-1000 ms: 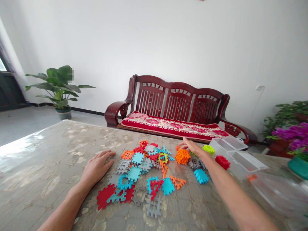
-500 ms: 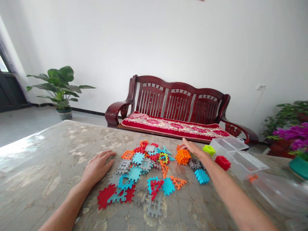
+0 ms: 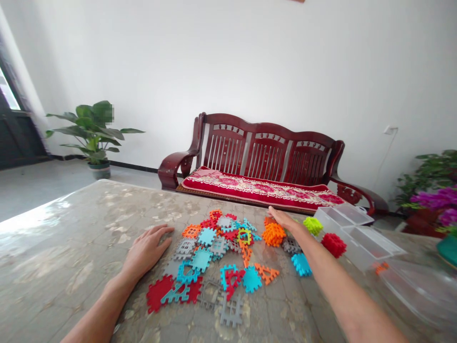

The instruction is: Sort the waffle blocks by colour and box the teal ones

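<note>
My left hand lies flat on the table at the left of a loose spread of toothed plastic building tiles, fingers stretched out and holding nothing. Closest to it are an orange window tile and a grey window tile. My right hand reaches over the far side of the orange tile stack, fingers stretched out and partly hidden. Another bit of orange shows just under it; whether they touch is unclear. Beside my right forearm are grey tiles, blue tiles, a red pile and a lime pile.
Clear plastic boxes with raised lids stand at the right of the table, with a transparent lid or tray in front. Behind the table is a wooden bench. A teal pot with purple flowers sits at the right edge.
The view has shifted slightly, moving everything a little to the right in the picture. My right hand's fingers spread less visibly beside the orange stack. My left hand stays on the table.
</note>
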`<state>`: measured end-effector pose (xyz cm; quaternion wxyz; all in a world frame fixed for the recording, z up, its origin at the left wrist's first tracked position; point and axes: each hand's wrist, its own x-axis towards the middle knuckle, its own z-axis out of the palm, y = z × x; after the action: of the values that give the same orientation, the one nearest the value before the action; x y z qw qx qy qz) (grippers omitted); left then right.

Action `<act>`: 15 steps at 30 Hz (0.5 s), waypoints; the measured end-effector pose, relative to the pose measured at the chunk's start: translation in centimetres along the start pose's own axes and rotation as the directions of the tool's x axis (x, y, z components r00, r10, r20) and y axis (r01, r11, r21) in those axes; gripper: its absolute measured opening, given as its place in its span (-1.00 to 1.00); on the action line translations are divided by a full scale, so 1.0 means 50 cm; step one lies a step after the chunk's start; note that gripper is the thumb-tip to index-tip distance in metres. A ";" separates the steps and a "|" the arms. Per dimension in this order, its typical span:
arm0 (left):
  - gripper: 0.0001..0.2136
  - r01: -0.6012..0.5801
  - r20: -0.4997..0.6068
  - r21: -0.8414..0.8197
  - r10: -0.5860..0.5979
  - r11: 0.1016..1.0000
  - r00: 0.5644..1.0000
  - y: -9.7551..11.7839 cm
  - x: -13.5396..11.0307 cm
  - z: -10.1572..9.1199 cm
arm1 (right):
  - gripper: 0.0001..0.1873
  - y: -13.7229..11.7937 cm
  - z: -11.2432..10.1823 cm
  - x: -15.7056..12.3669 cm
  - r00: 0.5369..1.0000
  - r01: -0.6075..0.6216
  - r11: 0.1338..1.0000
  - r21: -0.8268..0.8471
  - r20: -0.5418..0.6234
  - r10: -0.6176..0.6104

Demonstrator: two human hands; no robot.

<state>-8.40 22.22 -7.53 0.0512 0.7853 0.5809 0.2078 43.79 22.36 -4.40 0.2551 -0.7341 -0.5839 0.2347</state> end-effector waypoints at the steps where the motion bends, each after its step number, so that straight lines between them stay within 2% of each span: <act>1: -0.57 0.001 -0.001 0.002 -0.001 1.000 1.000 0.000 0.000 0.000 | -0.14 -0.001 0.001 -0.001 1.000 0.004 1.000 -0.003 0.002 -0.004; 8: -0.56 -0.015 0.000 0.007 0.015 1.000 1.000 -0.007 0.002 0.006 | -0.36 -0.032 -0.016 -0.019 0.999 0.021 0.998 -0.052 -0.041 -0.023; 15: -0.58 -0.011 -0.012 0.004 0.011 1.000 1.000 -0.002 0.000 0.002 | -0.56 -0.073 -0.007 -0.023 0.997 -0.078 0.988 -0.133 0.000 0.079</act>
<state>-8.44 22.28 -7.66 0.0449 0.7875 0.5772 0.2114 41.08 21.89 -1.74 0.1947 -0.7713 -0.5694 0.2070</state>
